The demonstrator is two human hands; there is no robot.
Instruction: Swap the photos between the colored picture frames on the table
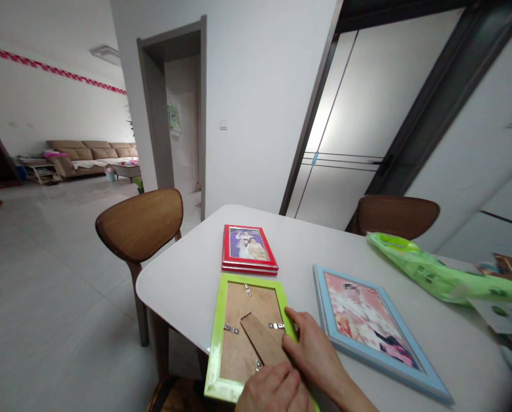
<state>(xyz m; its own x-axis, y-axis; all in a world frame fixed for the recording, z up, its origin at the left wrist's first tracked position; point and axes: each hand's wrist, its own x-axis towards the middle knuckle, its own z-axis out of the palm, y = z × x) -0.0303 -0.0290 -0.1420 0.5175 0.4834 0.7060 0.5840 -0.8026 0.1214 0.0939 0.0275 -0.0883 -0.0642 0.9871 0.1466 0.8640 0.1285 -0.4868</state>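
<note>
So far left there's a brown wooden chair (pixel 139 223), around 10 o'clock from the green photo frame (pixel 236 346), which is face down at the near edge of the white tabletop (pixel 298 243), its lower-left corner poking past that edge. You can see its brown backing (pixel 234 303), small metal clips (pixel 276 326) and the slanted prop leg (pixel 262 337). Two stacked red frames (pixel 249 249) sit just beyond it at 12 o'clock. The left hand (pixel 275 392) is at roughly 5 o'clock on the green one, fingers curled in narrow by the leg's lower end; can't tell if it's gripping. The right hand (pixel 313 346) touches the right rail at 3 to 4 o'clock, small gap between its digits, underside hidden, so can't tell about a pinch. Over at 3 o'clock is a blue frame (pixel 367 326), picture up, then another wooden chair (pixel 397 214) near 2 o'clock, and a crumpled green bag (pixel 440 274) between 2 and 3.
</note>
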